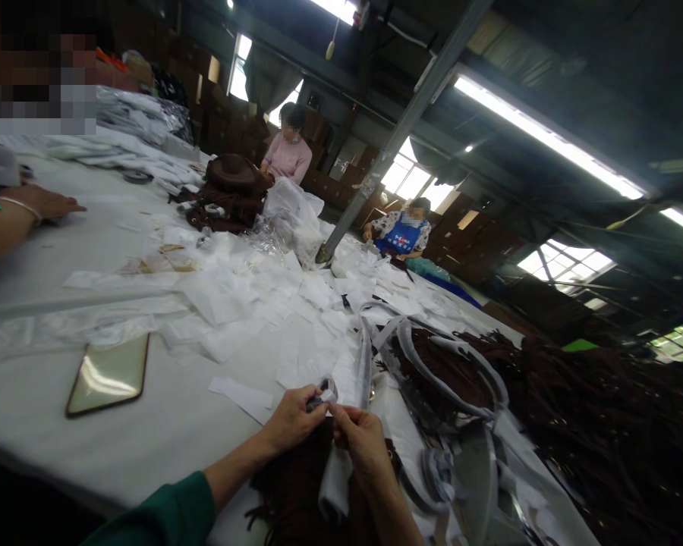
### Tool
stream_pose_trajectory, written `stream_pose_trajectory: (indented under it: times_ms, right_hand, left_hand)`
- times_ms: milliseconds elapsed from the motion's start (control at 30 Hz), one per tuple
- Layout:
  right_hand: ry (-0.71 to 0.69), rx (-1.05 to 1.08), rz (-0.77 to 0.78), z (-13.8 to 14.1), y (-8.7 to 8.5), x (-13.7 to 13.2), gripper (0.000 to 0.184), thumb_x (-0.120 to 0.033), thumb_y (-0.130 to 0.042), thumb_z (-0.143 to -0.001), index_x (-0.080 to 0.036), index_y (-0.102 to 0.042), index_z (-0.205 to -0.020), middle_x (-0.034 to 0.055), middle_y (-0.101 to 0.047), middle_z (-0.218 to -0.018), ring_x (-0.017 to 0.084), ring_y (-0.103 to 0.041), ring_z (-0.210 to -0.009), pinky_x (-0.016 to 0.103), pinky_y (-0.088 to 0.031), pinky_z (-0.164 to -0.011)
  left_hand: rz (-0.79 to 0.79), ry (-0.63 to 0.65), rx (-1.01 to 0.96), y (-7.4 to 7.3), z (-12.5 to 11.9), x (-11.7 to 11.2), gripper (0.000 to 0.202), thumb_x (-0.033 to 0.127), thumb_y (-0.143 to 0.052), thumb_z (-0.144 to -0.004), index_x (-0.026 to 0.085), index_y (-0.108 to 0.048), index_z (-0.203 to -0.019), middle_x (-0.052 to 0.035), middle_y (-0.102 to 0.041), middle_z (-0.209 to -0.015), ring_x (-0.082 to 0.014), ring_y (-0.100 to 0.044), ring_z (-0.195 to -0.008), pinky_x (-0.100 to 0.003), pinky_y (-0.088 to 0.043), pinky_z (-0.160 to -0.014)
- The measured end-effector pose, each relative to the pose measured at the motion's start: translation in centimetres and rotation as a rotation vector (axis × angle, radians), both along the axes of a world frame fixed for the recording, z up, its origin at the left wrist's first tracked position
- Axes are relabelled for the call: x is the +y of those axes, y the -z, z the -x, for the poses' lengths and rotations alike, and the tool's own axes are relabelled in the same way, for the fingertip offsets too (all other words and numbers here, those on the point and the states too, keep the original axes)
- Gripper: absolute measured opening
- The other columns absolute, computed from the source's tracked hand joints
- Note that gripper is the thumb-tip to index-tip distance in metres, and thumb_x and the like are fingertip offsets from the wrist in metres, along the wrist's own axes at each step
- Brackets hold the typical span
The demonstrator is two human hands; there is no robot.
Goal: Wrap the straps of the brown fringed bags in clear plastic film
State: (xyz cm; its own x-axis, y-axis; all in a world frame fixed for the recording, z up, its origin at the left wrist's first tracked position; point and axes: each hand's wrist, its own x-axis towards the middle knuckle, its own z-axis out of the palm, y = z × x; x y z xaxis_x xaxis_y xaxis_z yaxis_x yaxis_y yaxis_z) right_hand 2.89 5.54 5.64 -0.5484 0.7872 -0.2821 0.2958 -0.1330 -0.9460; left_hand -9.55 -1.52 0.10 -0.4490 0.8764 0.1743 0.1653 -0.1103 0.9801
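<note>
My left hand (296,417) is closed in a pinch on a small looped grey-and-white wrapped strip (328,388), which looks like a covered bag handle. Close against it, my right hand (364,440) pinches the near end of the same strip, fingertips almost touching the left thumb. Below both hands lies a dark brown fringed bag (293,485), partly hidden by my forearms. A white padded roll (335,485) rests on it. To the right, handles wrapped in pale grey material (483,371) arch over more brown fringe.
A smartphone (109,375) lies on the white table (28,379) at left. Scattered white paper (233,296) covers the middle. Brown bags (620,432) are heaped at right. A co-worker's hand (48,203) rests at far left; two people (287,155) work across the table beyond a metal post (376,171).
</note>
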Motion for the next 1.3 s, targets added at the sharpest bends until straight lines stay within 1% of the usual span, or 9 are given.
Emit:
stream_pose_trajectory:
  times_ms: [167,333,500,633,733,833,1033,1233,1300]
  right_hand:
    - [0.131,0.030,-0.008,0.0,0.8,0.5,0.061,-0.051,-0.083,-0.052,-0.015,-0.055,-0.092,-0.0052,-0.057,-0.050,0.007,-0.042,-0.039,0.019,-0.028,-0.041]
    - [0.066,0.014,-0.115,0.3,1.5,1.0,0.061,-0.053,-0.081,-0.055,-0.017,-0.051,-0.094,-0.0079,-0.054,-0.046,0.007,-0.041,-0.039,0.018,-0.029,-0.041]
    - [-0.016,0.021,-0.226,0.9,1.4,0.7,0.054,-0.057,-0.075,-0.062,-0.017,-0.053,-0.092,-0.0099,-0.047,-0.043,0.006,-0.036,-0.038,0.018,-0.026,-0.040]
    - [-0.065,-0.018,-0.390,1.0,0.9,0.0,0.044,-0.054,-0.067,-0.073,-0.017,-0.059,-0.096,-0.0111,-0.038,-0.043,0.006,-0.031,-0.038,0.018,-0.023,-0.040]
    - [-0.109,-0.038,-0.488,0.7,0.8,-0.3,0.042,-0.050,-0.064,-0.077,-0.017,-0.061,-0.103,-0.0093,-0.043,-0.044,0.008,-0.037,-0.041,0.020,-0.030,-0.042]
    - [-0.160,-0.049,-0.507,0.2,0.7,-0.3,0.044,-0.047,-0.062,-0.080,-0.017,-0.059,-0.112,-0.0072,-0.050,-0.048,0.011,-0.044,-0.044,0.022,-0.037,-0.046]
    - [-0.218,-0.039,-0.519,-0.1,0.5,-0.3,0.045,-0.043,-0.059,-0.084,-0.016,-0.055,-0.119,-0.0044,-0.057,-0.055,0.012,-0.052,-0.051,0.023,-0.043,-0.054]
    - [-0.198,-0.014,-0.484,0.1,1.0,-0.5,0.042,-0.038,-0.055,-0.086,-0.018,-0.053,-0.122,-0.0060,-0.053,-0.057,0.011,-0.049,-0.051,0.022,-0.042,-0.053]
    - [-0.169,-0.001,-0.481,0.1,1.2,-0.6,0.040,-0.036,-0.054,-0.086,-0.018,-0.053,-0.121,-0.0068,-0.050,-0.056,0.011,-0.047,-0.051,0.022,-0.041,-0.052]
  left_hand:
    - [0.015,0.017,-0.079,-0.3,0.1,0.0,0.022,0.036,-0.054,-0.079,0.015,-0.063,-0.079,0.0031,-0.054,-0.061,-0.0124,-0.045,-0.058,-0.025,-0.033,-0.056]
    - [0.028,0.138,-0.208,-0.3,0.3,-0.1,0.032,0.045,-0.052,-0.081,0.015,-0.062,-0.080,0.0037,-0.051,-0.061,-0.0129,-0.044,-0.059,-0.025,-0.033,-0.056]
    - [0.023,0.240,-0.338,-0.2,0.3,0.1,0.052,0.063,-0.044,-0.082,0.014,-0.062,-0.074,0.0012,-0.050,-0.060,-0.0132,-0.043,-0.059,-0.026,-0.033,-0.055]
    - [0.041,0.258,-0.443,-0.2,0.3,0.2,0.064,0.074,-0.036,-0.078,0.015,-0.060,-0.071,0.0025,-0.045,-0.055,-0.0112,-0.037,-0.050,-0.025,-0.029,-0.048]
    - [0.067,0.239,-0.492,-0.2,0.3,0.2,0.065,0.077,-0.036,-0.076,0.016,-0.056,-0.065,0.0043,-0.041,-0.048,-0.0105,-0.034,-0.044,-0.025,-0.027,-0.045]
    - [0.077,0.228,-0.527,-0.4,0.4,0.2,0.064,0.076,-0.036,-0.077,0.017,-0.055,-0.063,0.0045,-0.040,-0.044,-0.0108,-0.035,-0.042,-0.025,-0.027,-0.045]
    - [0.082,0.240,-0.571,-0.9,0.4,0.0,0.064,0.077,-0.038,-0.075,0.017,-0.054,-0.059,0.0039,-0.042,-0.042,-0.0107,-0.036,-0.040,-0.026,-0.026,-0.044]
    - [0.058,0.257,-0.583,-0.8,0.2,0.0,0.063,0.075,-0.038,-0.076,0.017,-0.052,-0.056,0.0027,-0.043,-0.043,-0.0100,-0.036,-0.039,-0.026,-0.025,-0.043]
    - [0.042,0.266,-0.581,-0.6,0.2,0.1,0.061,0.073,-0.039,-0.078,0.017,-0.053,-0.059,0.0027,-0.045,-0.044,-0.0096,-0.036,-0.039,-0.026,-0.025,-0.043]
